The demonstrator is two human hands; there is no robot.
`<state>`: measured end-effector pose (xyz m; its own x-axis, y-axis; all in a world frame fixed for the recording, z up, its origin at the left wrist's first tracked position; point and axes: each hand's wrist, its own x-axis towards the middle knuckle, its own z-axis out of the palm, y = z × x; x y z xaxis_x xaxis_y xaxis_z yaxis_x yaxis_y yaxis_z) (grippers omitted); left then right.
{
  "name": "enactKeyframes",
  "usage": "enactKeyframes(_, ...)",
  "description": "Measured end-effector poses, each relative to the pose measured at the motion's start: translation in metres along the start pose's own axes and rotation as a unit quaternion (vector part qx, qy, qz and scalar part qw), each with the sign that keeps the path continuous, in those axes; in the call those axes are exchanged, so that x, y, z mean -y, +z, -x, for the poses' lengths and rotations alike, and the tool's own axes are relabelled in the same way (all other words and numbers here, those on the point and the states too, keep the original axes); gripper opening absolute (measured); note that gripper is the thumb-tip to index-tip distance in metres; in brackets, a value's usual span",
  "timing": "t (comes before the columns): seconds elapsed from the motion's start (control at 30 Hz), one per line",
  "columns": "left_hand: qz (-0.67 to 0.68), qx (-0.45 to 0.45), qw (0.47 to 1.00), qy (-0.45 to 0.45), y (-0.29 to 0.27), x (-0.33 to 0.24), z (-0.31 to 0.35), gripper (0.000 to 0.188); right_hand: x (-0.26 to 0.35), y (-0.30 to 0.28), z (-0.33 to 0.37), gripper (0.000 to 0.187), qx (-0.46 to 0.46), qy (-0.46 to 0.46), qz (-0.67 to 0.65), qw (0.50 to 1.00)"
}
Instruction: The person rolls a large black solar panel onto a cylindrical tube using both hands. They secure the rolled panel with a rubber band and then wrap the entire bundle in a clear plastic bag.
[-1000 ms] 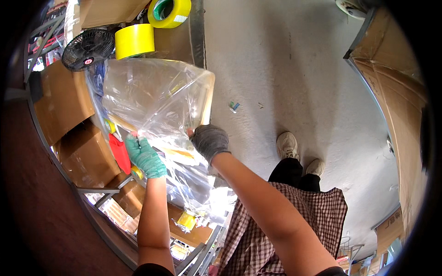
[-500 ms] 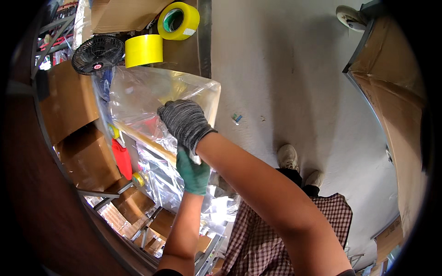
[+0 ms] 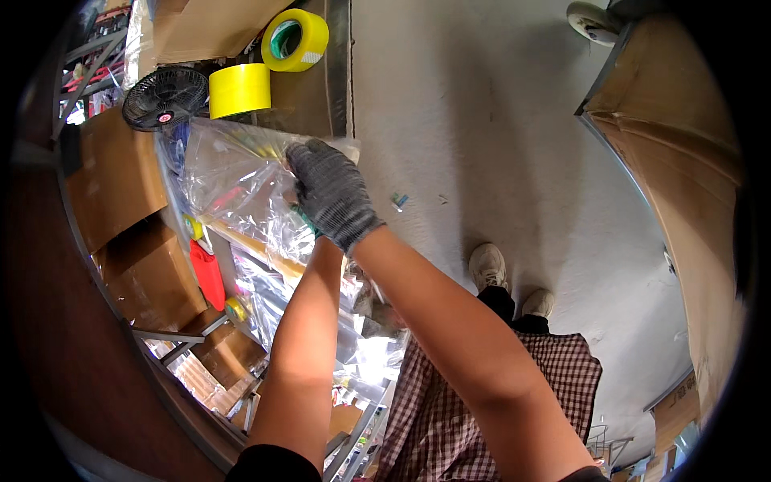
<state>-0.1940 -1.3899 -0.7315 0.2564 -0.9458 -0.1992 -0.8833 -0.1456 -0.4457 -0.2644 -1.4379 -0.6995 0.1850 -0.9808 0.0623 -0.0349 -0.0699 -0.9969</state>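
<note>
A sheet of clear plastic film [image 3: 225,165], perhaps a bag, lies crumpled over the bench. My right hand [image 3: 333,193], in a grey knit glove, has its fingers curled closed on the film near the bench's right edge. Just beneath it is my left hand [image 3: 303,220] in a green glove. Only a sliver of that glove shows; its fingers are hidden by the right hand and the film. A pale tan edge [image 3: 265,251] runs below the film, and more shiny clear plastic [image 3: 353,353] lies nearer to me.
Two yellow tape rolls, one upright [image 3: 239,90] and one tilted [image 3: 295,40], sit beyond the film beside a black fan [image 3: 165,98]. Cardboard boxes [image 3: 116,177] line the left, with a red object [image 3: 207,275] beside them. A wheeled rack with cardboard [image 3: 666,120] stands right.
My right hand has shifted slightly up and right. My left hand has moved forward, under the right and mostly out of sight. The film has bunched up and pulled in from the right edge.
</note>
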Motion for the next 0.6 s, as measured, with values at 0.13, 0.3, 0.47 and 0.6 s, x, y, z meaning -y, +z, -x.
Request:
enactKeyframes(0.13, 0.004, 0.001, 1.0, 0.0, -0.006, 0.007, 0.009, 0.067, 0.023, -0.051, 0.052, 0.028, 0.024, 0.051, -0.02, 0.998)
enactKeyframes(0.3, 0.015, 0.014, 1.0, 0.009, -0.026, 0.019, 0.017, 0.059, 0.068, -0.132, 0.121, 0.019, -0.044, -0.005, -0.059, 0.997)
enactKeyframes(0.47, 0.065, 0.164, 0.983, 0.049, -0.043, 0.013, 0.047, 0.067, 0.124, -0.186, 0.227, 0.014, -0.146, 0.255, -0.199, 0.935)
enactKeyframes(0.6, -0.045, 0.102, 0.994, 0.01, -0.061, -0.038, 0.146, 0.074, 0.155, -0.22, 0.279, 0.015, -0.284, 0.272, -0.269, 0.879)
